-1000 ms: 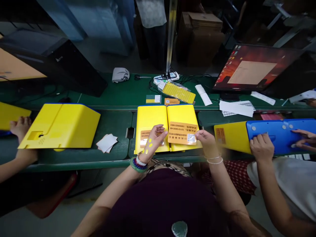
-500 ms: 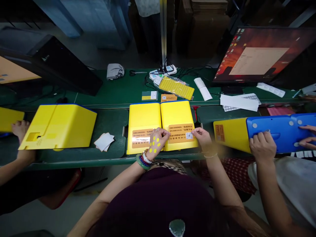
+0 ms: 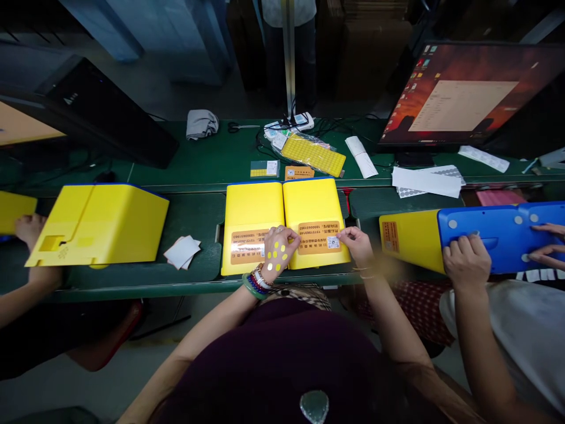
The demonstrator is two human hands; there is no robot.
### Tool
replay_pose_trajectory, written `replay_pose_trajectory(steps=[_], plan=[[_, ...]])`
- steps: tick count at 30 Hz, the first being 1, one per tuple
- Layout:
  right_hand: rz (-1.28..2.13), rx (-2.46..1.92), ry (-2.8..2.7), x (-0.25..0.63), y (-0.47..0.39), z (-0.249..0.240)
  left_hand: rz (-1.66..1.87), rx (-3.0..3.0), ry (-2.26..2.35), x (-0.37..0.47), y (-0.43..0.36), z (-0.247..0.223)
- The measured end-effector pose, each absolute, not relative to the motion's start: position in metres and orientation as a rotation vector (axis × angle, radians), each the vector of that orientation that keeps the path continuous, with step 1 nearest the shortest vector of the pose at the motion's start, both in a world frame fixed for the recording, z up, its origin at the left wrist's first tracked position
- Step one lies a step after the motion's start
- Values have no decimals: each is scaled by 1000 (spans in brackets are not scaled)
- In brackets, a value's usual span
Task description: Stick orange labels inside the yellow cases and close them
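An orange label [image 3: 318, 242] with dark print and a QR code lies over the lower part of a yellow plastic case [image 3: 311, 200]. My left hand [image 3: 278, 252] pinches its left edge, and several yellow round stickers dot the back of that hand. At the label's right edge, by the QR code, my right hand [image 3: 358, 246] pinches it with thumb and finger. I cannot tell how much of the label touches the case. Close beside it on the left stands a second yellow case [image 3: 255, 203] bearing a similar label [image 3: 243, 246], partly covered by my left hand.
White paper squares [image 3: 182, 252] and another yellow case [image 3: 106, 224] sit to the left. Behind are a bagged yellow sticker sheet [image 3: 311, 154], scissors [image 3: 241, 126], a cloth [image 3: 202, 124] and white strips [image 3: 426, 181]. At right, a co-worker's hands [image 3: 467, 262] touch a blue-backed case [image 3: 503, 235].
The view has shifted slightly. Both my hands keep their pinch on the label in nearly the same place. In the background, a standing person has moved to the right.
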State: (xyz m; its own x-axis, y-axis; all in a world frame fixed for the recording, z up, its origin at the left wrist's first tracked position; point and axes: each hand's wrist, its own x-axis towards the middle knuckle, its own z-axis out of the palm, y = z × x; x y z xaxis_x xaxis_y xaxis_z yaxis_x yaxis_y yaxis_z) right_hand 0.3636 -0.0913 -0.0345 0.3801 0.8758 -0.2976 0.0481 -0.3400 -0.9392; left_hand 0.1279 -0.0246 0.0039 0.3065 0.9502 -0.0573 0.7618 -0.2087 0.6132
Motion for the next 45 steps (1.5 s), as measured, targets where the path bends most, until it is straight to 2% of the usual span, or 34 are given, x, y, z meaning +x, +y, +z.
replay_pose_trajectory(steps=[45], plan=[[1009,-1810,-998,365,-94,-27,394,2145,1444,123,-29,3]])
